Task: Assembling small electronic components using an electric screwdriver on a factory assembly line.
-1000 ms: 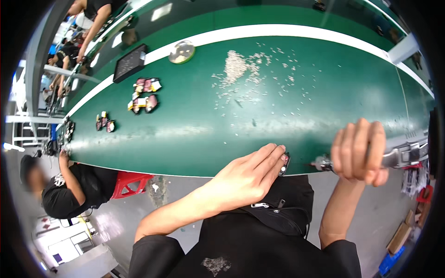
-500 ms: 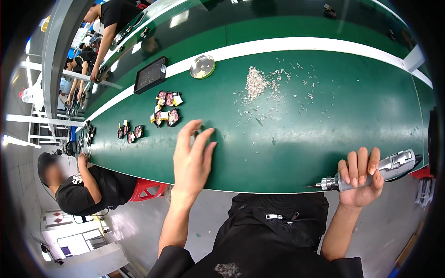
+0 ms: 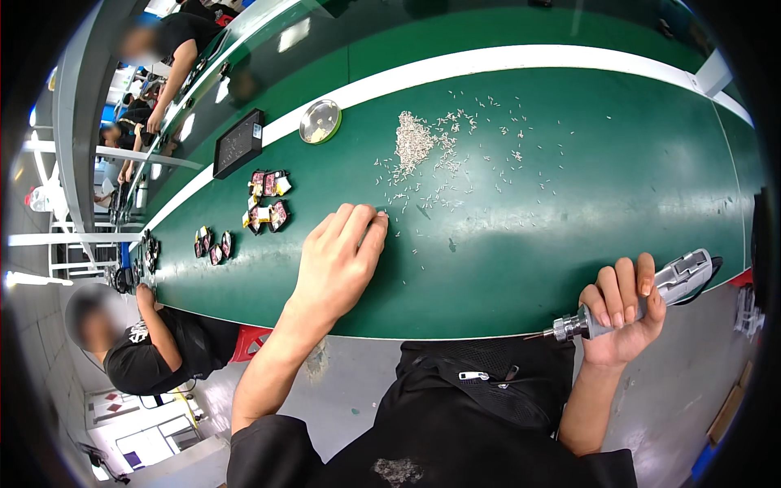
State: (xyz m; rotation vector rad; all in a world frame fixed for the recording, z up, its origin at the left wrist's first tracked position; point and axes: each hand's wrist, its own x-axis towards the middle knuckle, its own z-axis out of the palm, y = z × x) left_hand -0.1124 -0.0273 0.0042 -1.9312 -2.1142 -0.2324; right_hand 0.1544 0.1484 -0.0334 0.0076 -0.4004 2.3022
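In my right hand [image 3: 621, 313] is a grey electric screwdriver [image 3: 683, 276], held near the table's front edge. Its thin bit points left, and a dark cable bends round its back end. My left hand [image 3: 342, 259] is over the green table, with its fingers bent and drawn together. The fingertips are at the near-left fringe of some scattered small pale screws [image 3: 447, 163]; whatever they pinch is too small to make out. The densest part of those screws is a heap [image 3: 413, 142] farther away.
Small dark-and-pink parts with yellow and white pieces [image 3: 267, 199] lie left of my left hand, with several similar parts [image 3: 213, 244] beyond. A round dish [image 3: 329, 134] and a black tray [image 3: 238, 144] sit by the white rail [image 3: 488, 57]. Co-workers [image 3: 167, 346] are at the left.
My left hand has moved toward the screws, and its spread fingers have drawn together. The view has shifted somewhat; my right hand still holds the screwdriver.
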